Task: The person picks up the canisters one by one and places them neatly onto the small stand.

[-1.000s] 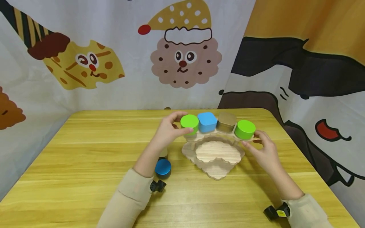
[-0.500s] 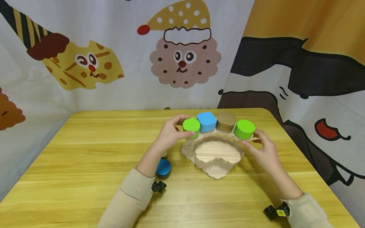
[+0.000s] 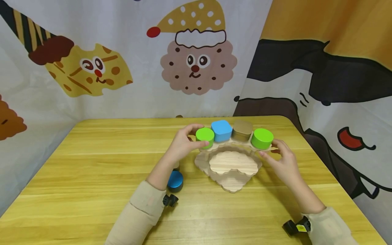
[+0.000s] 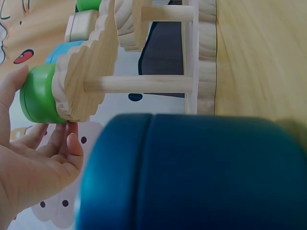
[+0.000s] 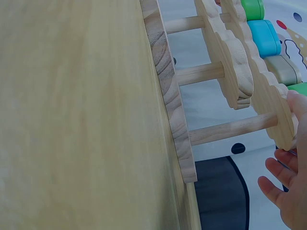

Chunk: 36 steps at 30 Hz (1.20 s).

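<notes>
A wooden tiered stand (image 3: 234, 164) with scalloped edges rises on round dowels. Along its top tier sit a green round block (image 3: 204, 136) at the left end, a blue squarish block (image 3: 222, 130), a brown squarish block (image 3: 242, 131) and another green round block (image 3: 262, 138) at the right end. My left hand (image 3: 185, 141) pinches the left green block between thumb and fingers; in the left wrist view this block (image 4: 41, 93) is right against the tier. With thumb in front and fingers behind, my right hand (image 3: 284, 161) grips the tier's right end, beside the other green block.
A blue round block (image 3: 175, 179) with a dark side stands on the wooden table (image 3: 92, 190), near my left forearm; it looms large in the left wrist view. Behind it, a beige piece (image 3: 176, 165) is mostly hidden by that arm. A printed curtain (image 3: 122, 20) hangs behind the table.
My left hand has shifted slightly right and toward me with the green block, down to the tier's left end, and is nearly still over the last half second. The right hand keeps its place.
</notes>
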Each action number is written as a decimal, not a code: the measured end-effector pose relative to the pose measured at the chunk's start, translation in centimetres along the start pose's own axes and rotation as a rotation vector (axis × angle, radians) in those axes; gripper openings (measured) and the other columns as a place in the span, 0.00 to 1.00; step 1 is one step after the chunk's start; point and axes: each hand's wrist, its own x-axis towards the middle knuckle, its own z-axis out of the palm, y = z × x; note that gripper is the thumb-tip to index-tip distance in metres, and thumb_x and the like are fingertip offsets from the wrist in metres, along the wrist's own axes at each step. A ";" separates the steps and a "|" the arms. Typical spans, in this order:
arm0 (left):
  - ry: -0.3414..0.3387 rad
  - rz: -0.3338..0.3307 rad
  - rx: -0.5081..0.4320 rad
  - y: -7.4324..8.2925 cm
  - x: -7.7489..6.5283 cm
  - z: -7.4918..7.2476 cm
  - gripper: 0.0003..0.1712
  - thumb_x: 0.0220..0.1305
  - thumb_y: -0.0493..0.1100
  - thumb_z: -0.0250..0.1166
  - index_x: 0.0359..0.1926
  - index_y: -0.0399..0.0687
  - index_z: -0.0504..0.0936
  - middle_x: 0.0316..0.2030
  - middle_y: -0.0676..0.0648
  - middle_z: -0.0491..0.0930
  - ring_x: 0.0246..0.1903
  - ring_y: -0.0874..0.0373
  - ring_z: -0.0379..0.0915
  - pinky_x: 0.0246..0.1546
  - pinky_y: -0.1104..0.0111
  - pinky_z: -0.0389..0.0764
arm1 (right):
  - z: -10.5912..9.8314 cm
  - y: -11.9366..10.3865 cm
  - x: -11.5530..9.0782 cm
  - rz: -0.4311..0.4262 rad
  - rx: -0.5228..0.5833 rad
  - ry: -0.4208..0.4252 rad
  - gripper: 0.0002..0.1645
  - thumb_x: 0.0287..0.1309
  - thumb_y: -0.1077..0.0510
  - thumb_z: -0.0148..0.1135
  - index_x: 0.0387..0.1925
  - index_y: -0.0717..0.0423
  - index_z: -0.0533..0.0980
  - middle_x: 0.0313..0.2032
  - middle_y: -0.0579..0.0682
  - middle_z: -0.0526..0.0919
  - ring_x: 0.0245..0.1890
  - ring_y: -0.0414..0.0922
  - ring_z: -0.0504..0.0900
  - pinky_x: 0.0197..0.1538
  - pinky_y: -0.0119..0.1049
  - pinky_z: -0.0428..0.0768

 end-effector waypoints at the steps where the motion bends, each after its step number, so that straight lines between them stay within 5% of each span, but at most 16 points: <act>1: -0.001 0.002 0.000 0.0 0.0 0.0 0.33 0.52 0.42 0.74 0.59 0.41 0.75 0.45 0.48 0.77 0.45 0.50 0.70 0.40 0.61 0.71 | 0.0 0.0 0.0 0.000 0.001 -0.001 0.28 0.53 0.58 0.71 0.54 0.65 0.73 0.51 0.58 0.76 0.48 0.51 0.73 0.49 0.29 0.69; 22: -0.018 0.019 0.046 0.6 -0.2 -0.5 0.37 0.52 0.44 0.75 0.62 0.47 0.72 0.53 0.52 0.74 0.50 0.55 0.67 0.46 0.60 0.70 | 0.0 -0.2 0.0 -0.007 0.006 -0.003 0.28 0.54 0.59 0.71 0.54 0.66 0.73 0.51 0.58 0.76 0.47 0.50 0.72 0.48 0.31 0.70; 36: -0.001 0.110 0.045 1.6 -1.3 -2.6 0.37 0.53 0.46 0.75 0.63 0.54 0.70 0.55 0.52 0.72 0.54 0.54 0.65 0.50 0.55 0.67 | -0.1 -0.2 0.0 0.005 0.005 -0.016 0.28 0.54 0.58 0.70 0.55 0.65 0.73 0.52 0.58 0.75 0.48 0.50 0.73 0.49 0.34 0.70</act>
